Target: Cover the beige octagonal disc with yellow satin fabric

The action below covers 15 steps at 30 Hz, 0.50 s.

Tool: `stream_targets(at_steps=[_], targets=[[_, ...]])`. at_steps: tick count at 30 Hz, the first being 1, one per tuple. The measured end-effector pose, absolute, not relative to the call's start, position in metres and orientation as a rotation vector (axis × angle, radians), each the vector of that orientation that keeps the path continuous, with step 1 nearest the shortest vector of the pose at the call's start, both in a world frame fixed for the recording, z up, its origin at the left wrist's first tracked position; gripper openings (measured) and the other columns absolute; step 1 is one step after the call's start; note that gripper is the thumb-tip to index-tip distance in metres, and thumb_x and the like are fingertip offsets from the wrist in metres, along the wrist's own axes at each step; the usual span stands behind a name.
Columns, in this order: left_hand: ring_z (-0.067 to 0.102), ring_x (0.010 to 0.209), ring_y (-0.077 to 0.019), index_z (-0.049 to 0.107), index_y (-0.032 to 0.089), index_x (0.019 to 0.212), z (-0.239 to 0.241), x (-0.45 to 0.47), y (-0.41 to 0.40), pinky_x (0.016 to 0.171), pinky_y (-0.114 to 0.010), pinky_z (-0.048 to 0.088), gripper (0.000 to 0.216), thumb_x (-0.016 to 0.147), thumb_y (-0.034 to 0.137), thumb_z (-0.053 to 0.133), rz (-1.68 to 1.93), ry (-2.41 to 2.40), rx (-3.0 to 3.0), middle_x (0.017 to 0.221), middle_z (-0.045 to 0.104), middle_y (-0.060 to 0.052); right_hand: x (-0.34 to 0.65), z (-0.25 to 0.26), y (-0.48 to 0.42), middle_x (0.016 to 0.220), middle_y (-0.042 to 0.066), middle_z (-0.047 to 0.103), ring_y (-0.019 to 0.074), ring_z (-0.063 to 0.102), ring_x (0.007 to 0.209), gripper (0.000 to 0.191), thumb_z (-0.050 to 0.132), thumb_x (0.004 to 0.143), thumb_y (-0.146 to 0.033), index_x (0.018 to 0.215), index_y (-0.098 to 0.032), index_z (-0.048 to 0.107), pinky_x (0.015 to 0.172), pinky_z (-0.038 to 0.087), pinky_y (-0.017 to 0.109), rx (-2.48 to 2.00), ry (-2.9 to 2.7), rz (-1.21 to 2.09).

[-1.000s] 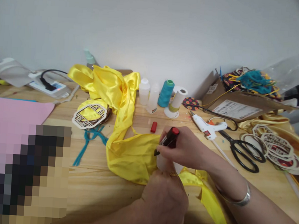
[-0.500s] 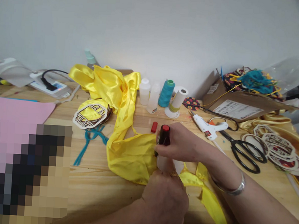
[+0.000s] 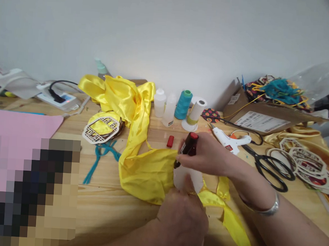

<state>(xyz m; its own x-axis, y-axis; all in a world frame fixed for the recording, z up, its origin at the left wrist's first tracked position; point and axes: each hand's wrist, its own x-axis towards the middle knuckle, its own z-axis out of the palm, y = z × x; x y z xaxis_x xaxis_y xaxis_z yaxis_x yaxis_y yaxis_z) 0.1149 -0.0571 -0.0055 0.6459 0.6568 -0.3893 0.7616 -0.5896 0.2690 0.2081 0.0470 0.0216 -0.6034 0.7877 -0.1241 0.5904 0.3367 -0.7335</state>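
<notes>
1 wood table [image 3: 106, 208] | white wall [image 3: 170, 34] behind | yellow satin [image 3: 145, 170] mid

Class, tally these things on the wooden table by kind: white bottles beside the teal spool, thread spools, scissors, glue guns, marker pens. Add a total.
White plastic bottles: 2
Thread spools, one teal, one white: 2
Black-handled scissors: 1
White hot-glue gun: 1
Black marker pen with red end, held in the right hand: 1
Total: 7
</notes>
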Motion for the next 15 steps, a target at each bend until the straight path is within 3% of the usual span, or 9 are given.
stream_targets(at_steps=[4,8,15], targets=[[0.066,0.07,-0.0295,0.071,0.01,0.087,-0.009,0.114,-0.057,0.048,-0.032,0.039,0.027,0.081,0.013,0.045,-0.307,1.099,2.474,0.08,0.071,-0.019,0.204,0.021,0.036,0.056,-0.005,0.047,0.0081,0.04,0.051,0.005,0.052,0.069,-0.017,0.067,-0.017,0.057,0.045,0.029,0.021,-1.157,-2.462,1.218],[0.065,0.067,-0.0291,0.071,0.009,0.086,-0.012,0.113,-0.058,0.046,-0.031,0.036,0.024,0.078,0.014,0.048,-0.26,1.116,2.524,0.08,0.071,-0.019,0.201,0.018,0.034,0.055,-0.006,0.044,0.0076,0.037,0.051,0.004,0.052,0.069,-0.016,0.066,-0.017,0.054,0.045,0.028,0.021,-1.127,-2.508,1.229],[0.067,0.071,-0.0305,0.071,0.011,0.089,-0.006,0.114,-0.055,0.051,-0.035,0.043,0.028,0.083,0.016,0.045,-0.338,1.1,2.443,0.084,0.072,-0.019,0.2,0.017,0.045,0.055,-0.007,0.035,0.0074,0.033,0.051,0.011,0.051,0.066,-0.016,0.059,-0.018,0.044,0.046,0.028,0.021,-1.154,-2.476,1.194]])
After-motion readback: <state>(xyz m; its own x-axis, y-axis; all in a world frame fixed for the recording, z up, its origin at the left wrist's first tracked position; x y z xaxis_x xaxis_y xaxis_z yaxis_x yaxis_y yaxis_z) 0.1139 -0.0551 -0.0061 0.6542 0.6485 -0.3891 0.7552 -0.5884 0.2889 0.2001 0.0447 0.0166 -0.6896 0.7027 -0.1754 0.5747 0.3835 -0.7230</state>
